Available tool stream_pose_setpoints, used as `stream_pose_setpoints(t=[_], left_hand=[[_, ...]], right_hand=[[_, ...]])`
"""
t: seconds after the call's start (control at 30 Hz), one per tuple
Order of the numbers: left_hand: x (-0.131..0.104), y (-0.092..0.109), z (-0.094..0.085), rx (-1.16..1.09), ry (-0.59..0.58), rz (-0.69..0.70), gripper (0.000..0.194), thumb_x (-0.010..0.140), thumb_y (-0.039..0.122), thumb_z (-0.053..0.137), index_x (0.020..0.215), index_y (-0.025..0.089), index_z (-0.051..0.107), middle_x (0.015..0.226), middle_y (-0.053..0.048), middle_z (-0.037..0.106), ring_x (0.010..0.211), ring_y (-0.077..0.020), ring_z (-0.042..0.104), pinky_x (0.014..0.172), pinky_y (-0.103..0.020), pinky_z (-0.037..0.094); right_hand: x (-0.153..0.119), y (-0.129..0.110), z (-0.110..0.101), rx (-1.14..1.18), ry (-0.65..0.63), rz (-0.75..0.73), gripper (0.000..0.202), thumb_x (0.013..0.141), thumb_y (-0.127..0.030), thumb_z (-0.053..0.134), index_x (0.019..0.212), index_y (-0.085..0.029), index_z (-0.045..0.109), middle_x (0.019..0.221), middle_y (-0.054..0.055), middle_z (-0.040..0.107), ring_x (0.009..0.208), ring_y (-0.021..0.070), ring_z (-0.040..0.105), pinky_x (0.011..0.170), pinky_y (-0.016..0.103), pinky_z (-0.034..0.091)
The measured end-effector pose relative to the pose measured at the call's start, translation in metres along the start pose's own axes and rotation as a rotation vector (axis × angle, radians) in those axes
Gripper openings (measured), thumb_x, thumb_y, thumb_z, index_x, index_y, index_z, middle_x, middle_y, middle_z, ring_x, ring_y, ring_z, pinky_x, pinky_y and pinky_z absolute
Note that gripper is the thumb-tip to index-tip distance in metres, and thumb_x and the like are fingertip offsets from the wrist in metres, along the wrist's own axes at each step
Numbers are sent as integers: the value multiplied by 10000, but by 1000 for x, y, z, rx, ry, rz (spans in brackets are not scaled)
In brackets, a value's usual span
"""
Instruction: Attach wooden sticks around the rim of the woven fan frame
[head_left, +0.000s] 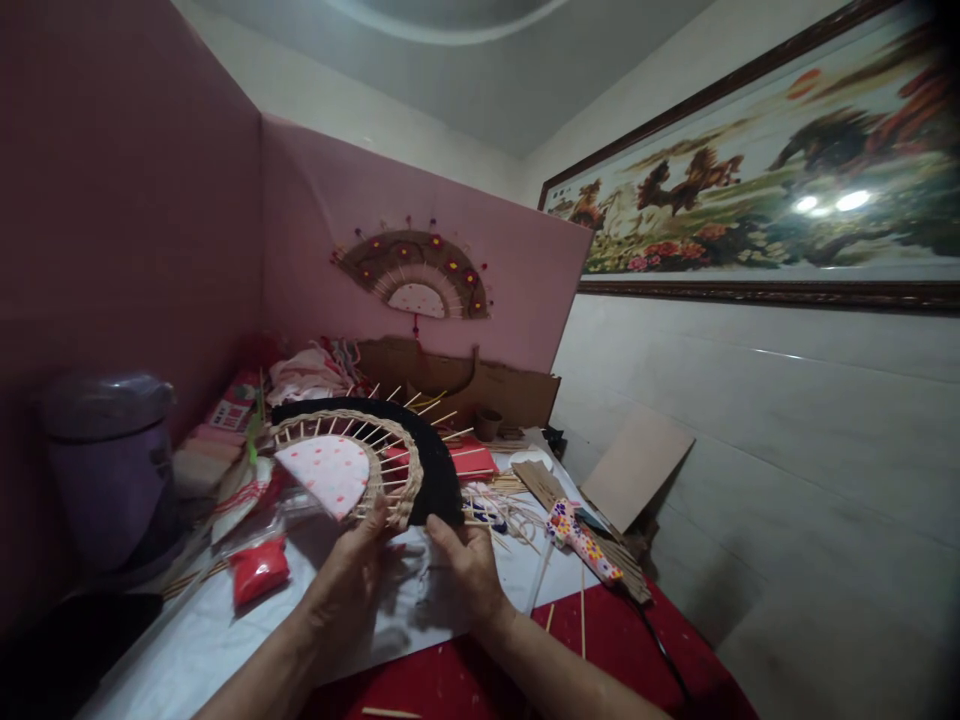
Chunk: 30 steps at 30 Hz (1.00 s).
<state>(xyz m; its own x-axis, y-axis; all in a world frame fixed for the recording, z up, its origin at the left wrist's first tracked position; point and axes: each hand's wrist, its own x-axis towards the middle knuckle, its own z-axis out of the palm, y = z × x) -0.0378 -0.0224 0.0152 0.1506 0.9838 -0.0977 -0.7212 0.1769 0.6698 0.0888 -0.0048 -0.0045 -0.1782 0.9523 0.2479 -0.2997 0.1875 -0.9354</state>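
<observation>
Between my two hands a handmade fan is held up and tilted above the table. It has a black outer band, a woven twine arc, thin wooden sticks poking past the rim, and a white half-round centre with pink dots. My left hand grips its lower edge near the twine, thumb on top. The black band's right end is pinched by my right hand, thumb over it and fingers beneath. Parts of the fingers on both hands are hidden under the fan.
A finished-looking fan hangs on the pink board. On the table lie a red packet, a flower-patterned glue gun, cardboard strips, loose sticks and cords. A lidded bin stands left; a cardboard sheet leans against the wall.
</observation>
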Motion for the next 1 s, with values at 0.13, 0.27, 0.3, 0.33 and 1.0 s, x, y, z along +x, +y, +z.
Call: stream_pose_setpoints(t=[0.13, 0.27, 0.3, 0.33, 1.0], left_hand=[[10, 15, -15, -77, 102, 138, 215, 754, 281, 581, 903, 132, 622, 814, -73, 681, 693, -168, 634, 651, -285, 516], [19, 25, -24, -174, 201, 210, 170, 776, 103, 517, 922, 120, 603, 771, -68, 681, 640, -148, 636, 581, -256, 526], [20, 26, -24, -177, 221, 197, 189, 770, 69, 508, 927, 119, 600, 758, -64, 679, 620, -140, 634, 559, -238, 524], [20, 27, -23, -177, 228, 181, 207, 765, 45, 503, 932, 120, 598, 751, -61, 677, 612, -134, 635, 553, -226, 524], [-20, -19, 8, 155, 66, 33, 270, 625, 54, 681, 884, 113, 631, 882, -92, 662, 929, -222, 582, 823, -344, 474]], right_hand=[[9, 7, -11, 18, 139, -4, 279, 673, -401, 644, 731, -131, 679, 676, 54, 662, 628, 177, 602, 629, 296, 485], [14, 10, -19, 65, 140, -18, 288, 665, -386, 649, 782, -123, 671, 733, 63, 674, 650, 177, 605, 644, 292, 483], [14, 10, -21, 83, 137, -19, 293, 667, -383, 647, 798, -122, 668, 743, 66, 676, 656, 181, 609, 646, 296, 483], [15, 9, -21, 100, 136, -21, 300, 671, -381, 643, 817, -120, 664, 754, 69, 677, 662, 187, 612, 651, 303, 483], [24, -18, -30, 478, 174, -21, 144, 659, -337, 672, 709, -205, 644, 713, 24, 678, 731, 196, 624, 677, 337, 494]])
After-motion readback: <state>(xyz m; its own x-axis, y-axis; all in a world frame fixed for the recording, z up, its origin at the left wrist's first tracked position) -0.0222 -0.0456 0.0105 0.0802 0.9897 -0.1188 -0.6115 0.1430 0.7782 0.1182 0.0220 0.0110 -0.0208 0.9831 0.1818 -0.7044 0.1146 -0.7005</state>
